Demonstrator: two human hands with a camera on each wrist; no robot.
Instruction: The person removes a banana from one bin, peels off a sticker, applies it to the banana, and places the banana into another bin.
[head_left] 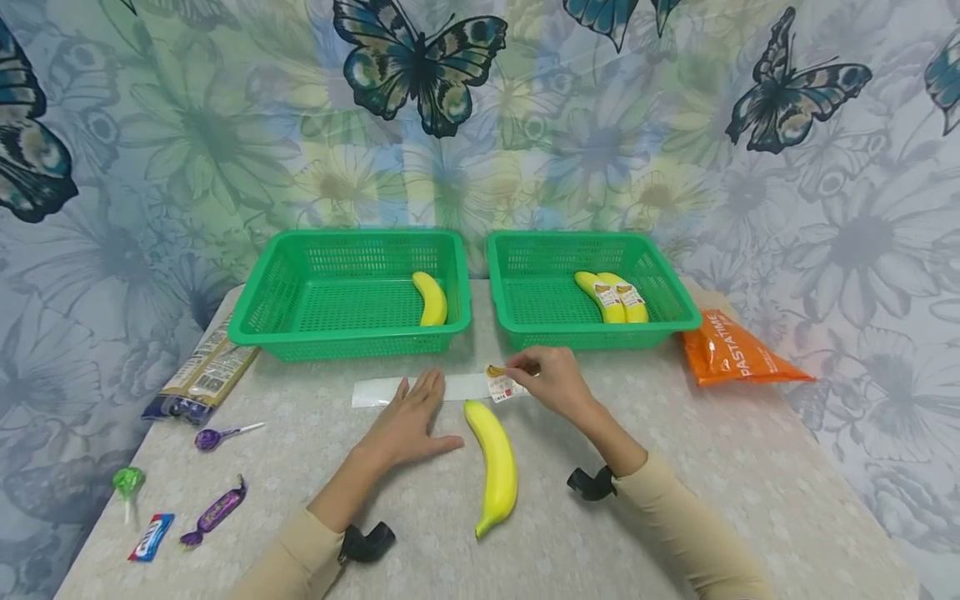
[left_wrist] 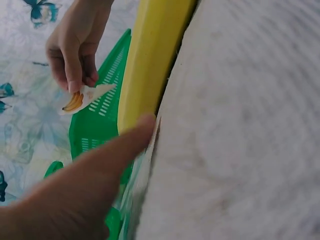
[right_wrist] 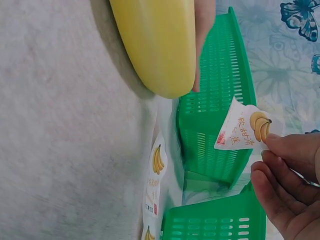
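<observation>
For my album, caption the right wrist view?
Right hand pinches a white banana-print sticker near smooth yellow banana, green plastic baskets.

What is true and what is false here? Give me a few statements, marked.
1. The right hand pinches a sticker. True.
2. The left hand grips a lollipop. False: the left hand lies over the white strip.
3. The right basket holds two stickered bananas. True.
4. The left basket holds three bananas. False: the left basket holds one banana.
5. The banana on the table shows no sticker. True.
</observation>
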